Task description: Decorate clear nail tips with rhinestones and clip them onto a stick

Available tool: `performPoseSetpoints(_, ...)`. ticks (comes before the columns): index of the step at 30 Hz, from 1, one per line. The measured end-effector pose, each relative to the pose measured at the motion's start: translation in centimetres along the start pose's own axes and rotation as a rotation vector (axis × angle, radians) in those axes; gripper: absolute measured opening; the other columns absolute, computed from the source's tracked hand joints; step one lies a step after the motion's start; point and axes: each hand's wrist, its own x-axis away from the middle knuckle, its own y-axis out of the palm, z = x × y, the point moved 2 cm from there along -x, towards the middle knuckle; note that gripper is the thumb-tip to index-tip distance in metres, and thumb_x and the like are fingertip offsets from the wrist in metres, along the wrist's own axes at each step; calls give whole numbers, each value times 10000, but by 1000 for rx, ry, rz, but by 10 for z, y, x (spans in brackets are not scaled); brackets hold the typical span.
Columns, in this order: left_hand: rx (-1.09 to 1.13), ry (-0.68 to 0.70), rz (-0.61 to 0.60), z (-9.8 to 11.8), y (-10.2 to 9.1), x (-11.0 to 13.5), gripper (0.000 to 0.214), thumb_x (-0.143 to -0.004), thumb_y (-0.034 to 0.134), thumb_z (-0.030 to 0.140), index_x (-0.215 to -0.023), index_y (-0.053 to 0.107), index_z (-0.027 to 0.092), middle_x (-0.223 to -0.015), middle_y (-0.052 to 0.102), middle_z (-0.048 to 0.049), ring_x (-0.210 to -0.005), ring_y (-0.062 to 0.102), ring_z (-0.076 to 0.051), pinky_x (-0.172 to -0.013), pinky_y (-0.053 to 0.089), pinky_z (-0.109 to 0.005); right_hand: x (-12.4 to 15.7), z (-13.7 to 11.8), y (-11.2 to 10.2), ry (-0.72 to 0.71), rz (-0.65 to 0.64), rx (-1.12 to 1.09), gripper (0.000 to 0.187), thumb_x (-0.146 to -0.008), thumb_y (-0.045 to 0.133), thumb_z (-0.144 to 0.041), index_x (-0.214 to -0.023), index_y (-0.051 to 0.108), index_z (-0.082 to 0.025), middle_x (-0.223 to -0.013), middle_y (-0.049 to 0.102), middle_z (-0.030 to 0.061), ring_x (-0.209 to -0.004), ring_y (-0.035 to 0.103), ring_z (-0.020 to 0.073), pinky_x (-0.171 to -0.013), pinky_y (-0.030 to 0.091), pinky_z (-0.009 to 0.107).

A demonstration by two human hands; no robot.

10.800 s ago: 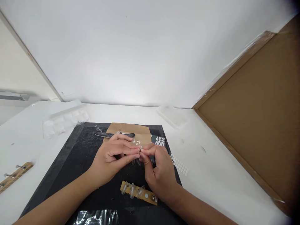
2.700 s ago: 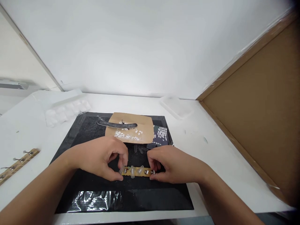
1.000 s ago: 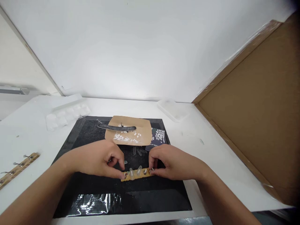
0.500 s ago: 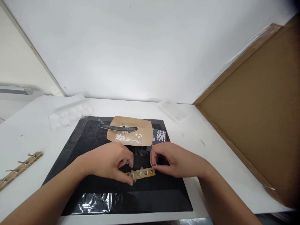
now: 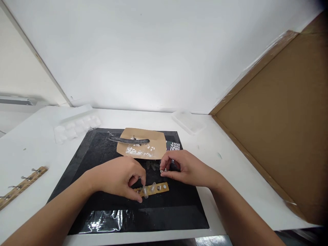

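A small tan strip (image 5: pixel 156 189) with clear plastic caps and metal studs lies on the black mat (image 5: pixel 107 160). My left hand (image 5: pixel 120 179) pinches the strip's left end with thumb and forefinger. My right hand (image 5: pixel 183 167) is lifted just above and behind the strip's right end, its fingertips pinched on a small metal stud (image 5: pixel 163 170). Several clear caps (image 5: pixel 153 165) lie loose on the mat between my hands and the brown paper.
Brown paper (image 5: pixel 142 147) holds small white pieces and a dark tool (image 5: pixel 129 140). A sheet of white pads (image 5: pixel 175 147) lies beside it. A clear blister tray (image 5: pixel 75 124) and clear lid (image 5: pixel 188 122) sit behind. Another tan strip (image 5: pixel 22 186) lies far left; a cardboard panel (image 5: pixel 279 112) stands right.
My right hand has pulled a metal stud off the strip's right end and lifted it up and back. My left hand keeps its pinch on the left end.
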Motion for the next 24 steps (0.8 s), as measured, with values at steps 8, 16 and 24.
performPoseSetpoints(8, -4, 24, 31, 3, 0, 1, 373, -766, 855, 510, -959, 747, 209, -697, 646, 44, -592, 571, -106, -551, 363, -250, -1, 3, 2, 37, 33, 0, 203, -899, 780, -405, -918, 701, -218, -881, 746, -16, -765, 660, 121, -693, 474, 240)
performPoseSetpoints(16, -35, 74, 103, 7, 10, -6, 313, -787, 840, 472, -833, 690, 202, -709, 637, 50, -624, 556, -97, -573, 347, -245, -1, 4, 5, 24, 7, 87, 167, -909, 772, -362, -921, 687, -220, -848, 732, -23, -758, 646, 125, -674, 444, 240)
performPoseSetpoints(24, -89, 10, 95, 10, 9, -4, 287, -749, 865, 392, -830, 657, 212, -704, 637, 74, -628, 554, -95, -577, 332, -246, 0, 4, 8, 3, -9, 143, 160, -907, 772, -352, -918, 670, -229, -826, 718, -37, -741, 628, 118, -655, 426, 235)
